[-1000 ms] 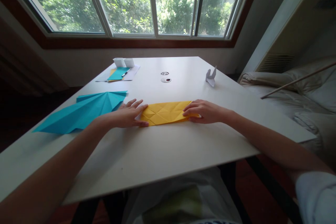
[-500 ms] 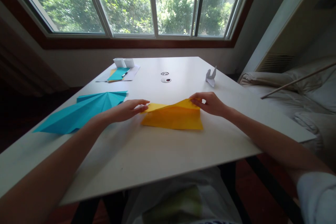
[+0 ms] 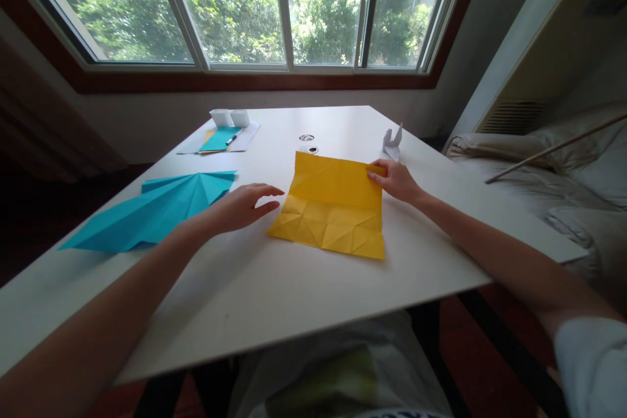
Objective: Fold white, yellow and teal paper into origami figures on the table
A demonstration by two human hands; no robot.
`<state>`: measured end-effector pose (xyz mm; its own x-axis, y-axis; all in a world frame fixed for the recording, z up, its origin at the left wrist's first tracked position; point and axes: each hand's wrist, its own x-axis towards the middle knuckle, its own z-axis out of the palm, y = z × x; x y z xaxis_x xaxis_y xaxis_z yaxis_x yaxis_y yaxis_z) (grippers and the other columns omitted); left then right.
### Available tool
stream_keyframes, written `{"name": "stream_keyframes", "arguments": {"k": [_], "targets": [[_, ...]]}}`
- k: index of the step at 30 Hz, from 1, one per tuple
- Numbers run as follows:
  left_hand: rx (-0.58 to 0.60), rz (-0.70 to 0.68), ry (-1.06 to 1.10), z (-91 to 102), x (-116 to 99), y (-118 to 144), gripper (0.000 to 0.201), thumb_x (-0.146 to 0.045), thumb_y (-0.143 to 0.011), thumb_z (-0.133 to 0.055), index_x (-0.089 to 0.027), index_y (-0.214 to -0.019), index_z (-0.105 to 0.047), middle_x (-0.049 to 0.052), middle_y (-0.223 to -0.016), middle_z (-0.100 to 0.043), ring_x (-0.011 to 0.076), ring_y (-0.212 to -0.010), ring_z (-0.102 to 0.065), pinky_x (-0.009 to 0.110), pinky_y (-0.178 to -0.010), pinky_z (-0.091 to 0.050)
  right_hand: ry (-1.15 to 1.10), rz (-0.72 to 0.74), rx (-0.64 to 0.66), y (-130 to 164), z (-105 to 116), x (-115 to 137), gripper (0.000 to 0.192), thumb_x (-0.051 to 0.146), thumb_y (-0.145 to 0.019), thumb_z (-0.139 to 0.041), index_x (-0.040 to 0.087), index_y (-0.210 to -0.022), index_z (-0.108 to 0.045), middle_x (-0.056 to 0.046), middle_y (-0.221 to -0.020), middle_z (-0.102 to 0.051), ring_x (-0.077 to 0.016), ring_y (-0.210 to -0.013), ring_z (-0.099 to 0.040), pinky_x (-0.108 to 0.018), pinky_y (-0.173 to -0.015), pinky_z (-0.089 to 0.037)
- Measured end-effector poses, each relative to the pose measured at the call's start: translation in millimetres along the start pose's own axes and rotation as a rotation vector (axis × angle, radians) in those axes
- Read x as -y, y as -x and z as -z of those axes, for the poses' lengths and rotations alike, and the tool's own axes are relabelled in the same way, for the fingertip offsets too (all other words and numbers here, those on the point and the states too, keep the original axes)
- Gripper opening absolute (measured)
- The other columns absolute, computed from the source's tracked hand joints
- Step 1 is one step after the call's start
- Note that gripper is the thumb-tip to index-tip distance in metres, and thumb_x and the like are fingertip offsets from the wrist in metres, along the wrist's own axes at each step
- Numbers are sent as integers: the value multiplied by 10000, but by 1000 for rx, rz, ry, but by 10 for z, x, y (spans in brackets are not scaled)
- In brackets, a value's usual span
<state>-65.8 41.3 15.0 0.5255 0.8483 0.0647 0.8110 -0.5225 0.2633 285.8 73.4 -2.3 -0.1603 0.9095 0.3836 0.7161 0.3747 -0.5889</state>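
Note:
A creased sheet of yellow paper lies opened out on the white table, its far part raised a little and its near part marked with crossing fold lines. My right hand pinches its far right edge between thumb and fingers. Just off the sheet's left edge, my left hand has thumb and fingers apart and holds nothing. Behind my left forearm rests a large folded teal paper, pleated like a fan at its far end.
White table under everything. At the far left, two small white boxes stand by a teal sheet with a pen on top. A folded white paper figure stands far right. Round inserts sit mid-table.
The yellow paper has opened from a folded strip into a wider sheet, its far edge lifted away. My left hand has let go of it; my right hand still grips it.

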Motion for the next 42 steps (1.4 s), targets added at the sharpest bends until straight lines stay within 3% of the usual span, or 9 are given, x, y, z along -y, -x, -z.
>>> {"name": "stream_keyframes", "arguments": {"k": [6, 10, 13, 15, 22, 27, 31, 35, 42], "targets": [[44, -130, 22, -43, -150, 14, 563, -597, -862, -319, -196, -1154, -584, 99, -1191, -571, 230, -1087, -518, 333, -935, -426, 322, 66, 198, -9, 25, -62, 325, 373, -801, -516, 156, -1011, -637, -96, -976, -668, -223, -852, -609, -333, -749, -466], [144, -158, 29, -67, -180, 29, 544, -585, -860, -343, -214, -1180, -579, 93, -1251, -532, 241, -1161, -460, 348, -993, -377, 387, 231, 348, 7, 25, -86, 522, 419, -810, -519, 229, -1295, -483, -116, -1221, -542, -276, -1111, -494, -417, -939, -380], [151, -144, -40, -87, -141, 24, 557, -592, -842, -373, -228, -1225, -549, 89, -1290, -502, 253, -1193, -427, 360, -1005, -355, 394, 289, 513, 25, 27, -75, 459, 442, -868, -421, 324, -1310, -464, -79, -1352, -430, -294, -1229, -381, -467, -1007, -296], [140, -96, -104, -98, -91, 11, 575, -601, -831, -381, -237, -1251, -525, 83, -1304, -493, 257, -1205, -413, 367, -1009, -344, 375, 287, 564, 36, 32, -59, 456, 472, -874, -399, 301, -1286, -496, -82, -1356, -425, -294, -1242, -364, -460, -1021, -281], [101, 153, -236, -81, 32, -48, 619, -583, -820, -352, -154, -1217, -553, 133, -1243, -542, 283, -1123, -490, 392, -960, -373, 350, 276, 505, 50, 52, -23, 510, 564, -760, -536, 205, -1119, -586, -117, -1261, -517, -308, -1195, -414, -433, -987, -330], [91, 271, 51, -41, -16, -82, 634, -652, -748, -377, -179, -1074, -643, 101, -1114, -616, 251, -1005, -561, 315, -855, -433, 360, 280, 509, 45, 39, -24, 497, 584, -751, -532, 198, -1060, -577, -102, -1156, -583, -295, -1118, -465, -427, -940, -371], [60, 461, 307, -27, -44, -84, 733, -680, -650, -468, -165, -1161, -576, 97, -1137, -606, 239, -930, -586, 279, -695, -472, 367, 277, 514, 43, 40, -14, 500, 589, -745, -536, 198, -1056, -570, -99, -1143, -589, -292, -1103, -473, -423, -920, -382], [39, 555, 425, 33, -97, -61, 812, -673, -605, -521, -141, -1218, -518, 115, -1125, -602, 223, -866, -600, 254, -593, -453, 392, 260, 514, 39, 51, 5, 511, 604, -731, -543, 205, -1049, -578, -107, -1120, -589, -287, -1052, -506, -415, -883, -402], [74, 592, 330, 75, -78, -67, 745, -651, -605, -522, -134, -1137, -580, 113, -1092, -629, 235, -938, -595, 258, -714, -466, 461, 124, 477, 31, 33, 0, 708, 690, -666, -550, 180, -1158, -535, -148, -1094, -588, -318, -1035, -516, -427, -846, -417]]}}
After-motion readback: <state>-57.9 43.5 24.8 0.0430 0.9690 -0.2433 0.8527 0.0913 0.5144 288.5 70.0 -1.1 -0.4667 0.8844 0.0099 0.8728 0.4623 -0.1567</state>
